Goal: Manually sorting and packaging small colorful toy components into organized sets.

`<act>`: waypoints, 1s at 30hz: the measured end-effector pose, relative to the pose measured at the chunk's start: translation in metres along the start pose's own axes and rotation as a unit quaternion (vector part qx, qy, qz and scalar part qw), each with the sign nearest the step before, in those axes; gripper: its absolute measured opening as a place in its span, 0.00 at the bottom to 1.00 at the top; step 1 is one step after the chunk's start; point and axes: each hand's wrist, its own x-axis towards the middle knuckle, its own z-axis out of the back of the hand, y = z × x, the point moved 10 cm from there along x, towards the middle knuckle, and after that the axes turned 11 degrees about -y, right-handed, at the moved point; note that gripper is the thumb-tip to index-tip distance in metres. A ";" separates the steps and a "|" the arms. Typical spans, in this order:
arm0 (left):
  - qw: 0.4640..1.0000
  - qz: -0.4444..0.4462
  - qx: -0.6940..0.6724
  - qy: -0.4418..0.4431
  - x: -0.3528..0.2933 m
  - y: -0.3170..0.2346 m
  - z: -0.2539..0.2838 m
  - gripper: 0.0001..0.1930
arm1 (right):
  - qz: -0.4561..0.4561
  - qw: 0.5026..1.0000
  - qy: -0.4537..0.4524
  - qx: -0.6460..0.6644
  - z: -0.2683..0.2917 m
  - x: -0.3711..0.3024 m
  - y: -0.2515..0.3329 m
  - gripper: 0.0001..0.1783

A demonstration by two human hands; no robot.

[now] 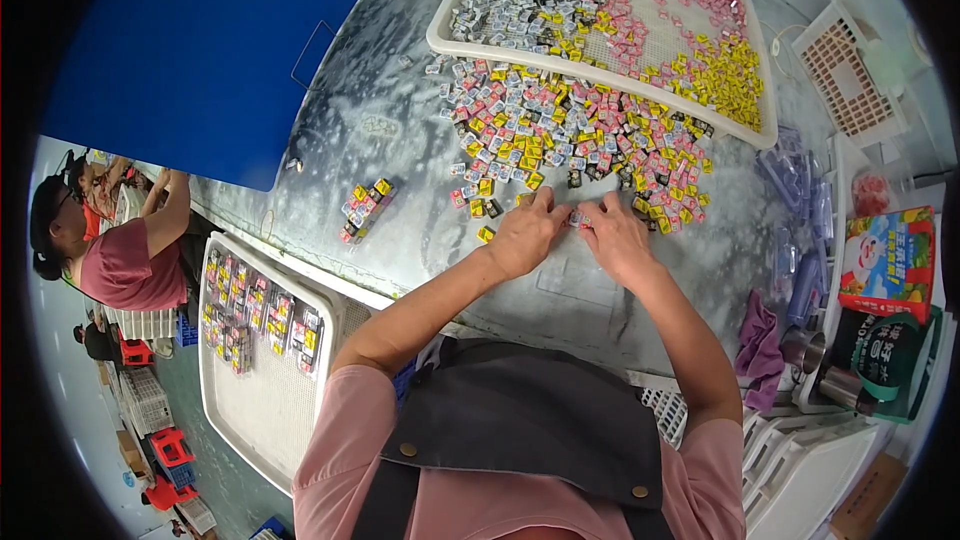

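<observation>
My left hand [530, 233] and my right hand [617, 240] meet over the grey table, thumbs nearly touching. Pinched between their fingertips are small printed blocks [577, 221], mostly hidden by the fingers. Just beyond my hands spreads a loose pile of small blocks [525, 130] in pink, yellow, white-blue and black. A yellow block [486, 234] lies apart, left of my left hand. Farther left, a compact group of blocks [366, 208] stands in rows.
A large white tray [433, 35] of colour-sorted blocks sits behind the pile. Lower left, another white tray [260, 420] holds clear packs of blocks. A blue panel [200, 50] covers the far left. A purple cloth [760, 350] hangs at right. A co-worker [125, 265] works at left.
</observation>
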 end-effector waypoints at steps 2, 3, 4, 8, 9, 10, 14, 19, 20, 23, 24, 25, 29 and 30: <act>1.000 -0.004 0.000 -0.002 -0.002 0.001 -0.001 0.19 | 0.009 1.000 -0.004 0.010 -0.001 -0.002 -0.002 0.21; 1.000 -0.007 0.002 -0.003 -0.003 -0.001 0.000 0.19 | 0.018 1.000 -0.007 0.021 -0.001 -0.004 -0.001 0.20; 1.000 -0.007 0.001 -0.003 -0.004 -0.002 0.001 0.19 | 0.018 1.000 -0.006 0.021 -0.001 -0.006 -0.001 0.20; 1.000 -0.008 0.000 -0.004 -0.006 -0.005 0.000 0.18 | 0.015 0.999 -0.032 0.018 0.002 -0.012 0.002 0.17; 1.000 -0.012 0.002 -0.006 -0.006 -0.005 0.000 0.17 | 0.011 0.999 -0.037 0.017 0.003 -0.012 0.003 0.16; 1.000 -0.012 0.002 -0.005 -0.007 -0.004 -0.001 0.17 | 0.011 0.999 -0.037 0.018 0.002 -0.012 0.004 0.16; 0.999 -0.023 -0.003 -0.030 -0.005 -0.002 0.000 0.16 | 0.021 0.998 -0.056 0.010 0.005 -0.012 0.005 0.17; 0.999 -0.026 0.006 -0.039 -0.007 -0.019 0.025 0.13 | 0.057 0.993 -0.099 0.041 0.030 -0.021 0.018 0.15; 0.999 -0.025 0.004 -0.035 -0.012 -0.026 0.031 0.13 | 0.069 0.992 -0.102 0.038 0.038 -0.029 0.026 0.15; 1.000 -0.021 -0.015 0.007 -0.039 -0.045 0.033 0.14 | 0.064 0.993 -0.083 0.048 0.035 -0.060 0.035 0.15; 1.000 -0.020 -0.015 0.006 -0.048 -0.049 0.030 0.14 | 0.050 0.995 -0.059 0.060 0.029 -0.071 0.035 0.16; 0.999 -0.025 -0.031 0.007 -0.059 -0.052 0.022 0.14 | 0.036 0.997 -0.041 0.061 0.021 -0.081 0.033 0.16; 0.998 -0.053 -0.018 0.007 -0.073 -0.055 0.001 0.18 | 0.041 0.998 -0.037 0.040 0.006 -0.100 0.028 0.18; 0.998 -0.062 -0.011 -0.001 -0.071 -0.057 0.004 0.20 | 0.038 0.997 -0.046 0.045 0.009 -0.100 0.028 0.19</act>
